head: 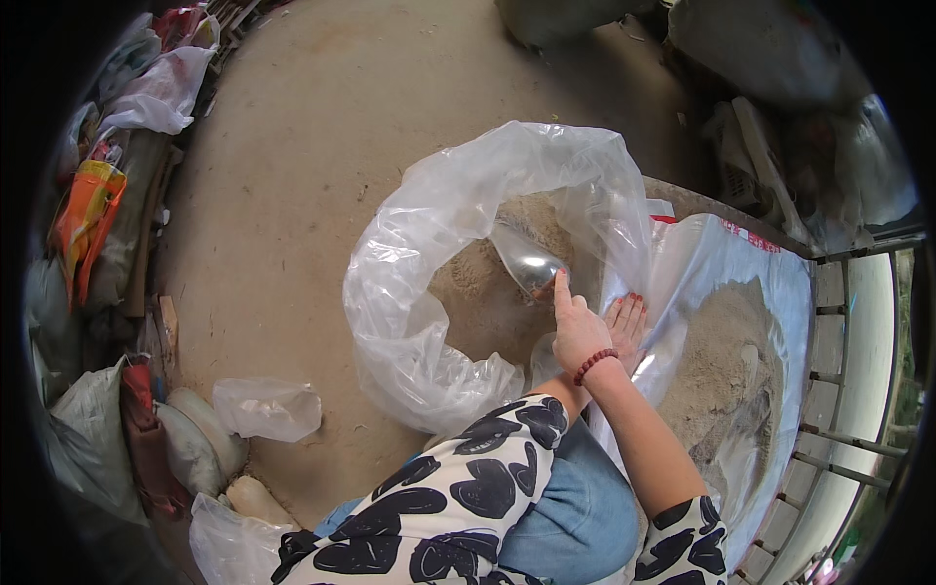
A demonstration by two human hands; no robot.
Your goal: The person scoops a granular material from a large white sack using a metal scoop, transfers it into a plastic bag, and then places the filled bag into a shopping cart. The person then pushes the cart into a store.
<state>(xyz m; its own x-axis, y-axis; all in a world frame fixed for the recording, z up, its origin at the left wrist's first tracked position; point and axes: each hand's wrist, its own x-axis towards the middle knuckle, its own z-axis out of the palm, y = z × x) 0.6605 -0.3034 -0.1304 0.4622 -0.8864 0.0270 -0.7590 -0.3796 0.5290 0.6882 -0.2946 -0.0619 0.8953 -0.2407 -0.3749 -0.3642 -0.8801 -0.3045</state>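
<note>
My right hand (581, 333), wearing a beaded bracelet, is over the opening of a large clear plastic bag (395, 248) with a rolled, puffed rim. Its extended index finger touches the end of a shiny metal scoop (526, 259). The other fingers are curled, and whether they grip a handle is hidden. Brown powdery material (475, 292) lies inside the bag, around and under the scoop. Beneath the right wrist crosses my left forearm; my left hand (627, 322) rests flat, palm down, where the bag's right side meets a white woven plastic sheet (676, 256).
More powdery material (720, 358) is heaped on the sheet at right, beside a metal railing (841, 439). A small clear bag (267, 409) lies on the floor at left. Filled sacks (194, 446) and an orange bag (91, 212) line the left edge; bulky bags stand at upper right.
</note>
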